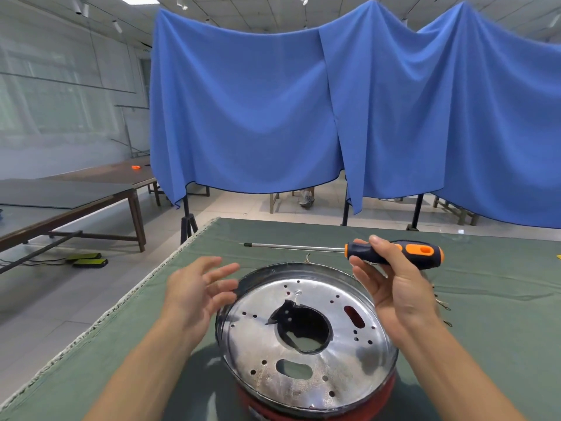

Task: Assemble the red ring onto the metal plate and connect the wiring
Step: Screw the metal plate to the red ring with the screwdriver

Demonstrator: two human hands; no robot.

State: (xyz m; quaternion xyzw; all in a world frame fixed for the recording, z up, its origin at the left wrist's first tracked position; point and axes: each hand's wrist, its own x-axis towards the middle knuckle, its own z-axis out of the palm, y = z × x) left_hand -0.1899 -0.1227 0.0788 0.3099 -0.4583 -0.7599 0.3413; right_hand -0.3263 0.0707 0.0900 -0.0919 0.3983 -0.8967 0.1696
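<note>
Steel plate [306, 338] between slack left hand [194, 294] and screwdriver [391, 253]-gripping right hand [391, 287].

Your metal plate [306, 338] is a shiny round disc with a raised rim, lying face-up and slightly tilted toward you on top of the red ring [318, 405]; it is pierced with many small holes, a large dark central opening, an oval slot near you and a smaller slot at the right through which red shows. You can see the red ring only as a curved band under the plate's near edge, resting on the green cloth. A few thin wires [441, 303] poke out beyond the plate's far and right edges, lying loose on the cloth.
</note>
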